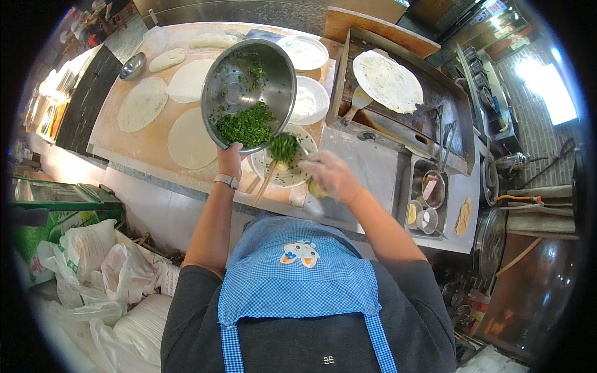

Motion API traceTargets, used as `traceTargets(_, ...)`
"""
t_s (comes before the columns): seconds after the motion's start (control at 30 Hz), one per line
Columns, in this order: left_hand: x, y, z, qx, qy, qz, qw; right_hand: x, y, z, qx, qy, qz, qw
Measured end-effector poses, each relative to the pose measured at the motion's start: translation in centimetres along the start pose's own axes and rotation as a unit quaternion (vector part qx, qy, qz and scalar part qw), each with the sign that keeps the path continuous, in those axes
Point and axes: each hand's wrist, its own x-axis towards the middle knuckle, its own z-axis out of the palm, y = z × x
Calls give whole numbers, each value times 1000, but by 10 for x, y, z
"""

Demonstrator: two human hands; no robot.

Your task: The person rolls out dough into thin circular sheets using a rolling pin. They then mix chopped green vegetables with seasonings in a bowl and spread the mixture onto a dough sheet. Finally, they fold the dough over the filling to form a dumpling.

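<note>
My left hand grips the near rim of a large stainless steel bowl, tilted over the worktop. Chopped green herbs heap at its lower side, and bits cling to the wall. In my blurred right hand is the handle of a metal spoon, mostly hidden by the fingers. A clump of chopped greens sits on the spoon, just above a white bowl flecked with green. Wooden chopsticks rest across that bowl's near edge; the greens partly hide its contents.
Flat dough rounds lie on the floured board to the left. White bowls of flour stand beyond. At right, a griddle carries a flatbread and a spatula. A steel tray holds small containers.
</note>
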Motion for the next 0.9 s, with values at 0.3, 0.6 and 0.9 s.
traceTargets(0.3, -13, -17, 10, 86, -33, 13, 996, 61, 19, 10, -30, 108, 47, 993)
traceTargets(0.6, -27, -23, 37, 243, -78, 168, 952, 69, -3, 59, 150, 233, 203, 939)
traceTargets(0.9, -15, -19, 31, 220, -107, 141, 959, 103, 2, 42, 456, 274, 329, 780)
